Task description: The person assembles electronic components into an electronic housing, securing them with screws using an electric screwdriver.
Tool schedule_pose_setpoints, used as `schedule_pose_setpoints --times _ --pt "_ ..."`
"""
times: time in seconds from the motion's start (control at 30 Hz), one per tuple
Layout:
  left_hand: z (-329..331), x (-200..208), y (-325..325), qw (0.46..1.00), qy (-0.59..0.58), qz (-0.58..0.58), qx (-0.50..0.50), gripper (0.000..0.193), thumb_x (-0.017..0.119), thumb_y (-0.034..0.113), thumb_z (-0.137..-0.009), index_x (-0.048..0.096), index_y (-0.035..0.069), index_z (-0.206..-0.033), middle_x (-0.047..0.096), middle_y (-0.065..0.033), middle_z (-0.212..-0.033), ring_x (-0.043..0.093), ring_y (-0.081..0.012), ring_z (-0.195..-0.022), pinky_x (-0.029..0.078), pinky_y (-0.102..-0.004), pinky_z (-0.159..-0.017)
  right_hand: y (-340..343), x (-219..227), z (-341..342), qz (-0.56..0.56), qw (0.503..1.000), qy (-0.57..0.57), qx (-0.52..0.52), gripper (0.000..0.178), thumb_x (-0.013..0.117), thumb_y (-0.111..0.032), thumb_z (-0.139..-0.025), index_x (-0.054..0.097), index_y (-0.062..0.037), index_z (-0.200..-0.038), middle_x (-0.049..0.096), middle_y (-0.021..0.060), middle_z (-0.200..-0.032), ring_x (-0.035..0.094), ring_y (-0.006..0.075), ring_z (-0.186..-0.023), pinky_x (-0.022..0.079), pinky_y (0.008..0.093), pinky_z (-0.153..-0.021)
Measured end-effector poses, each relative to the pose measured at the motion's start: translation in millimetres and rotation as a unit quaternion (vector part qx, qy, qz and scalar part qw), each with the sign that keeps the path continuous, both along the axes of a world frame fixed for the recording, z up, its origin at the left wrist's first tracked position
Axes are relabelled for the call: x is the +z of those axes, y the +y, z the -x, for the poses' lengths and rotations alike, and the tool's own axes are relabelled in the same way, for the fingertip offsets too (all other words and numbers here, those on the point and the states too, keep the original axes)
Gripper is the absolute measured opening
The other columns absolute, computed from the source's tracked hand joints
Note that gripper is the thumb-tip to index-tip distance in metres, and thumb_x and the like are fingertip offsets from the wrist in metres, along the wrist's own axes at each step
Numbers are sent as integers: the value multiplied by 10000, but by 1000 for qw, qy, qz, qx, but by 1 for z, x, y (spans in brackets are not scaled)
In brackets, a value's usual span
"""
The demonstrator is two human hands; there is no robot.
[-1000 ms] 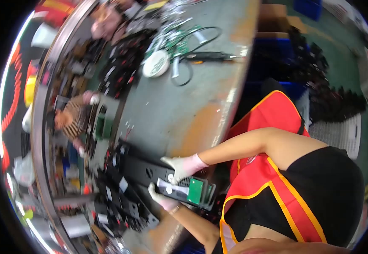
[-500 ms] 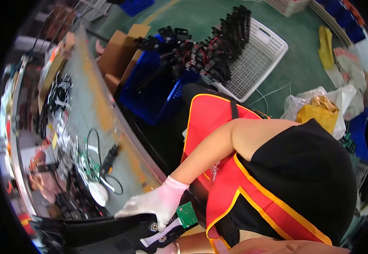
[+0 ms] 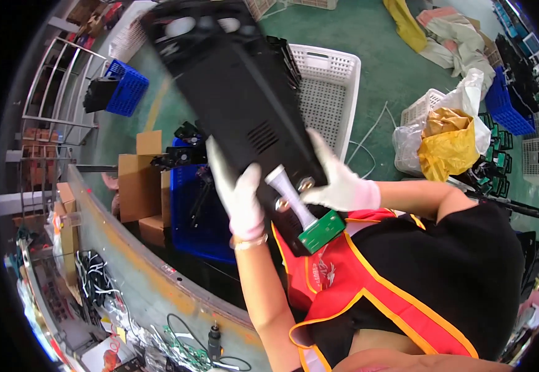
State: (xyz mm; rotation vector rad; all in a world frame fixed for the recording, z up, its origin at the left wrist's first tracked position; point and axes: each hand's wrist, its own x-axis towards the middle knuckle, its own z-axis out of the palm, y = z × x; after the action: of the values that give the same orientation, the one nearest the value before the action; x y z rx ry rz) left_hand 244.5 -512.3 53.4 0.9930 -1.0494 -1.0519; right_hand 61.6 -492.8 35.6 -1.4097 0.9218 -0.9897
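Note:
A long black plastic housing is held up in the air between my two gloved hands, slanting from the upper left toward my apron. My left hand grips its left edge, thumb on the face. On the opposite edge, my right hand is closed round the side with its thumb near a round metal fitting. A small green circuit board hangs at the near end, joined to the housing by a white flat ribbon cable. Slots are cut in the housing's middle.
Beyond the housing are a blue crate with black parts and a white perforated basket. A cardboard box stands left of the crate. The grey workbench carries a power screwdriver and wires. Yellow bags lie right.
The housing has risen off the workbench area and swung right and away, over the crates. My left hand, mostly hidden before, now shows on its left edge; my view has turned rightward.

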Motion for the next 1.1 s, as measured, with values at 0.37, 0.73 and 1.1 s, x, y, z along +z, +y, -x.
schedule_pose_setpoints --times 0.37,0.73,1.1 --pt "102 -162 -94 903 238 -288 -210 580 588 77 -844 382 -67 -1366 572 -123 -1220 553 -192 -1096 425 -299 -969 -74 -90 92 -374 915 -63 -139 663 672 -127 -884 294 30 -1406 540 128 -1246 579 192 -1090 503 317 -914" --pt "99 -273 -150 804 254 -506 -180 366 595 316 -922 630 16 -1129 664 -75 -1067 615 -176 -952 477 -312 -865 -158 -200 101 -591 784 -160 -104 437 578 -146 -944 387 -105 -1335 622 75 -1097 657 211 -932 571 413 -786" --pt "69 -298 -194 759 149 -606 -186 471 682 448 -827 677 28 -1039 683 -108 -1046 632 -237 -895 491 -398 -816 -193 -313 99 -683 707 -179 -46 193 555 -264 -953 638 -91 -980 669 66 -952 635 224 -859 542 452 -732"
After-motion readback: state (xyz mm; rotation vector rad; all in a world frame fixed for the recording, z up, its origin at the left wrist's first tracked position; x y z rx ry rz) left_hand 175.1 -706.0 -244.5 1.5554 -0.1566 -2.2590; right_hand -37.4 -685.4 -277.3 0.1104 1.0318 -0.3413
